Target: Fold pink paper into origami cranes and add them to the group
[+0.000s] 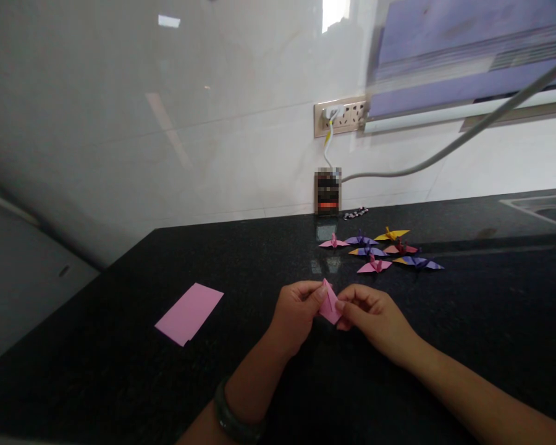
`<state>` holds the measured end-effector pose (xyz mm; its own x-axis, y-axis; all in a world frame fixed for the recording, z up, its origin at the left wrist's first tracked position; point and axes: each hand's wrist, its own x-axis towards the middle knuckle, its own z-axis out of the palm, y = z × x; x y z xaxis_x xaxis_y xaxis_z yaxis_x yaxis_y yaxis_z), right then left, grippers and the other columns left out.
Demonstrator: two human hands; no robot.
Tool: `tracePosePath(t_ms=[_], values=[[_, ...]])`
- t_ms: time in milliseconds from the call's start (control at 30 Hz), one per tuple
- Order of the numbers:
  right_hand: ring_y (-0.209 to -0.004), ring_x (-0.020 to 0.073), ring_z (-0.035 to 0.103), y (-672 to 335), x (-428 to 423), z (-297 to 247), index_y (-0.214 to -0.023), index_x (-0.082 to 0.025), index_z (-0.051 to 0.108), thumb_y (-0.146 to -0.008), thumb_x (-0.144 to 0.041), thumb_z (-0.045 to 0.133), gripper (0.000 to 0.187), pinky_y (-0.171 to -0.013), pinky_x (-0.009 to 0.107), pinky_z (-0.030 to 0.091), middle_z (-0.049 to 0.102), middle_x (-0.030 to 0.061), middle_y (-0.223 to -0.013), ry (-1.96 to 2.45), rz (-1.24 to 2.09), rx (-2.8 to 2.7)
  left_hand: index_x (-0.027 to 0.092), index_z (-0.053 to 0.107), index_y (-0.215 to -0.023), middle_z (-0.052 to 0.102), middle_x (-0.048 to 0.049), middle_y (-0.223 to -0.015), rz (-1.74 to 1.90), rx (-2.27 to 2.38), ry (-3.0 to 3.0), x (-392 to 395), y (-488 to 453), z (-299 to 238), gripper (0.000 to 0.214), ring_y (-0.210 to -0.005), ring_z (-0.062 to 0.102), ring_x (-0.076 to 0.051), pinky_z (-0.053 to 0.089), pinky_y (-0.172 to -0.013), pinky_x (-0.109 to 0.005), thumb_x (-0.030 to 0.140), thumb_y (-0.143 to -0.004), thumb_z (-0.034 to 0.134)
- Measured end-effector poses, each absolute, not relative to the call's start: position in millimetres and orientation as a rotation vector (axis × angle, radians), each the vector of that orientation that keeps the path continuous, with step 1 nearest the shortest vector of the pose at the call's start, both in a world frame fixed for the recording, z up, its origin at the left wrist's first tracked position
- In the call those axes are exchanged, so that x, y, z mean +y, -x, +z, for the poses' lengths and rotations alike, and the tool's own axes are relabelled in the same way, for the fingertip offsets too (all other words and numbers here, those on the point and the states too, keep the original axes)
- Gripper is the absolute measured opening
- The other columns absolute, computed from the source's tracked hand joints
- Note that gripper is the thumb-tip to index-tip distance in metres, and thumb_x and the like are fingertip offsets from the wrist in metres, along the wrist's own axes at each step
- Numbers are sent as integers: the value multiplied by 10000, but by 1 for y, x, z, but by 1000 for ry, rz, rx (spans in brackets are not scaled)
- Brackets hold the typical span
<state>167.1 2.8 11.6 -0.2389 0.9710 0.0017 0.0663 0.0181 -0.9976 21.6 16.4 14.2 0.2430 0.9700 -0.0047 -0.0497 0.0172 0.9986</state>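
Observation:
A small, partly folded pink paper piece (328, 304) is pinched between both my hands just above the black countertop (120, 371). My left hand (295, 316) grips its left side with fingers closed. Closed on its right side is my right hand (375, 320). A dark band is on my left wrist. Behind my hands lie several finished paper cranes (380, 250) in pink, purple, yellow and orange.
A folded pink paper sheet (189, 313) lies flat to the left. At the back wall a small blurred device (327, 191) stands under a socket strip (340, 116) with a white plug and cable. A grey hose (445, 154) runs along the wall.

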Motion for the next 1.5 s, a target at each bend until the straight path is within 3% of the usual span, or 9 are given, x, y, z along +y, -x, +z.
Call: tracePosePath(t_ms=[567, 1033, 1267, 1500], values=[[-404, 66, 447, -167, 2, 14, -598, -145, 513, -759, -323, 478, 242, -413, 182, 322, 483, -39, -460, 1210, 1347, -1578, 119, 652, -800, 597, -34, -631, 1114, 1028, -1354, 15, -27, 19, 220, -565, 507, -115, 406, -536, -230, 289, -716, 540], [-410, 64, 469, -167, 1, 14, -623, -148, 545, -714, -348, 536, 219, -405, 174, 357, 503, -40, -509, 1189, 1407, -1593, 137, 647, -819, 637, -68, -742, 1120, 1145, -1523, 13, -27, 16, 254, -649, 560, -161, 437, -599, -264, 335, -727, 515], [-398, 58, 447, -169, 3, 12, -595, -147, 526, -720, -275, 522, 179, -392, 164, 336, 481, -45, -477, 1219, 1363, -1627, 130, 647, -734, 574, -11, -585, 1100, 1111, -1404, 14, -27, 17, 290, -544, 494, -115, 386, -512, -226, 370, -738, 484], [-398, 62, 431, -168, 3, 11, -578, -153, 503, -719, -303, 512, 206, -390, 171, 322, 457, -48, -476, 1214, 1362, -1663, 113, 639, -688, 582, -27, -608, 1115, 1075, -1343, 14, -28, 18, 257, -563, 497, -119, 393, -538, -234, 346, -708, 534]])
